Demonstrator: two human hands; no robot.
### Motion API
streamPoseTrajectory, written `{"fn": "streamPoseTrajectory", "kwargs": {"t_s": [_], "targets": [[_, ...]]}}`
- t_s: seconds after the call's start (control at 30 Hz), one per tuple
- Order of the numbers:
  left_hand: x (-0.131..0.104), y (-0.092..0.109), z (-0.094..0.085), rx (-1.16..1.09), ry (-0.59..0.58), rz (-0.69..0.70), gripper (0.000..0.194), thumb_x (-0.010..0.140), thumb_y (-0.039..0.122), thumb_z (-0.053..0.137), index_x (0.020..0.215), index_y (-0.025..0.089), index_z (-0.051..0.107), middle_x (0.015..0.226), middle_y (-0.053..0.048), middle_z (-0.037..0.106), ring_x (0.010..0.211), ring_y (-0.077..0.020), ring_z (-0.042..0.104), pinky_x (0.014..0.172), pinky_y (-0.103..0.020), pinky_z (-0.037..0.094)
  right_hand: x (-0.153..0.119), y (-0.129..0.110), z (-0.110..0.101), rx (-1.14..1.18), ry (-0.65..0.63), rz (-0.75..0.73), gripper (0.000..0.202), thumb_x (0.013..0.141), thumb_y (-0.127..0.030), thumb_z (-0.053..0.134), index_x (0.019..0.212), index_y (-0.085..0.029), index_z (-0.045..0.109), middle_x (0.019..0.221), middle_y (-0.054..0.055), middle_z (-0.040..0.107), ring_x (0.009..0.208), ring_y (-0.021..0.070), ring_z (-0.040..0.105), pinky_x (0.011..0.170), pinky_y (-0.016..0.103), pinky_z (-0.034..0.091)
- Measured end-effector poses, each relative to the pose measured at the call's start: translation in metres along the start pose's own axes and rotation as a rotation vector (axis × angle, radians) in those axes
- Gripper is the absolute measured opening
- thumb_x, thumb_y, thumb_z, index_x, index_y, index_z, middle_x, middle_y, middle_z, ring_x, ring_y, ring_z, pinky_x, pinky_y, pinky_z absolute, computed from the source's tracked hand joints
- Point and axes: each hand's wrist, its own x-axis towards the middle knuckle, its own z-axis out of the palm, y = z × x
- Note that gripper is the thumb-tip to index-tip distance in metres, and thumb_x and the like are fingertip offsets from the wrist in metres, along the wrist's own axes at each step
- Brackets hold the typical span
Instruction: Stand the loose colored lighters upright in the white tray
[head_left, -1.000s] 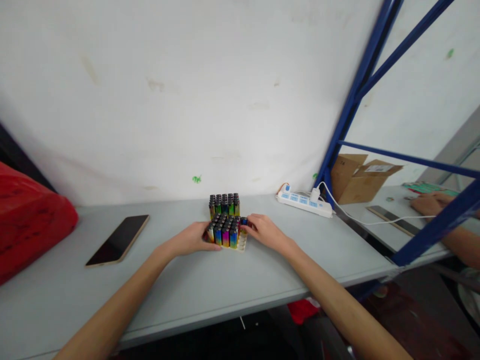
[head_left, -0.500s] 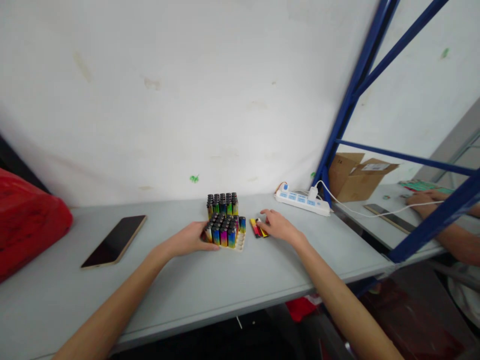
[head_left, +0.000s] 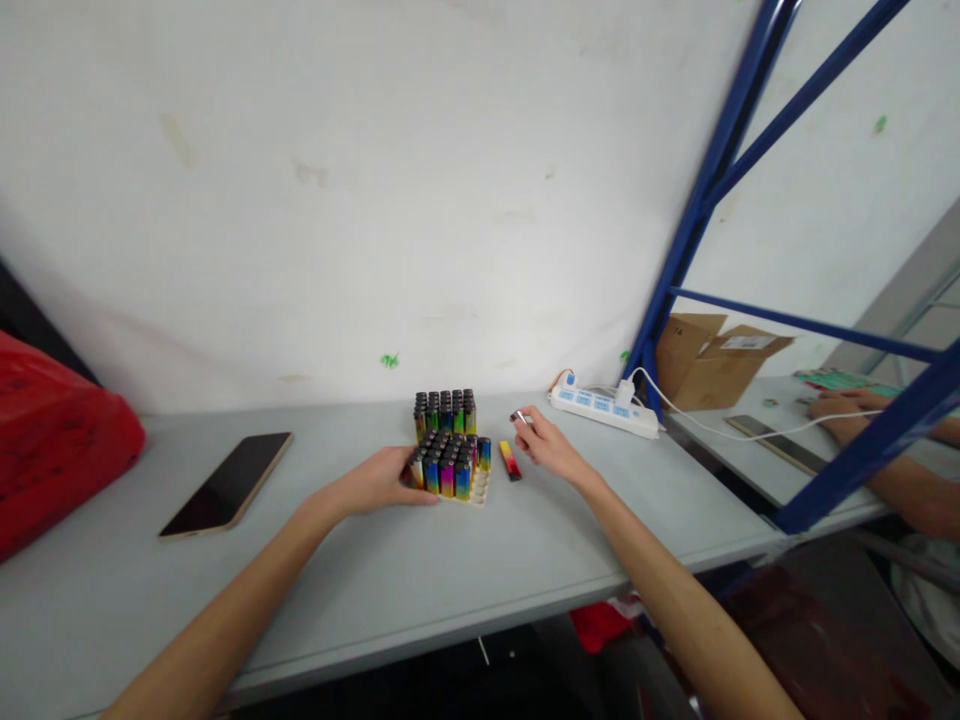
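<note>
Just now, a pale plastic tray filled with upright rainbow-coloured lighters with black caps (head_left: pixel 448 468) is being steadied on the long grey tabletop (head_left: pixel 465 560) by the left hand (head_left: pixel 382 478), whose fingers are being curled loosely against the tray's left side rather than closed around it. A single small lighter with a metal top (head_left: pixel 520 416) is being pinched between the fingertips of the right hand (head_left: pixel 546 444), which is being held just right of the tray and slightly above the tabletop, the other fingers being kept partly bent. Another loose lighter, red and yellow (head_left: pixel 510 460), is being left lying flat on the tabletop between the tray and the right hand, just beside both. A second block of upright black-capped lighters (head_left: pixel 445 410) is being kept directly behind the tray, close to the white wall (head_left: pixel 360 200). Well to the left, a dark flat smartphone with a gold edge (head_left: pixel 227 483) is being left face up, and further left a red plastic bag (head_left: pixel 56 440) is being rested at the table's end. To the right, a white power strip with blue sockets (head_left: pixel 604 408) is being used by a white plug and cable, near a blue metal rack frame (head_left: pixel 701 200). Beyond the frame, a brown cardboard box (head_left: pixel 709 360) and another person's hand (head_left: pixel 844 412) are being shown on a neighbouring table.
</note>
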Motion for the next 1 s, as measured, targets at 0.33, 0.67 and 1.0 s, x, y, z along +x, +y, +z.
{"fn": "streamPoseTrajectory", "kwargs": {"t_s": [0.33,0.67,1.0], "targets": [[0.002,-0.003,0.001,0.019,0.016,0.004,0.060,0.065,0.060,0.076,0.105,0.017,0.066,0.095,-0.003,0.074,0.083,-0.0247,0.066,0.071,-0.030,0.050,-0.002,-0.018,0.017,-0.065,0.242,-0.099,0.050,0.091,-0.052,0.047,0.055,-0.021,0.035,0.050,-0.005,0.034,0.052,0.0102,0.034,0.054,0.025,0.024],[0.001,0.000,0.001,0.030,0.007,-0.021,0.059,0.065,0.061,0.075,0.103,0.017,0.066,0.093,-0.003,0.074,0.082,-0.0240,0.065,0.067,-0.028,0.048,-0.009,-0.024,0.013,0.018,0.135,-0.166,0.037,0.101,-0.049,0.036,0.082,-0.021,0.050,0.064,-0.004,0.051,0.059,0.0121,0.047,0.059,0.024,0.035],[0.001,-0.002,0.001,0.043,0.032,0.001,0.061,0.063,0.062,0.075,0.104,0.018,0.067,0.092,-0.003,0.074,0.080,-0.0239,0.065,0.067,-0.028,0.047,-0.013,-0.030,0.010,-0.301,0.028,-0.316,0.043,0.102,-0.049,0.040,0.071,-0.021,0.050,0.061,-0.002,0.055,0.056,0.0130,0.047,0.060,0.026,0.033]]}}
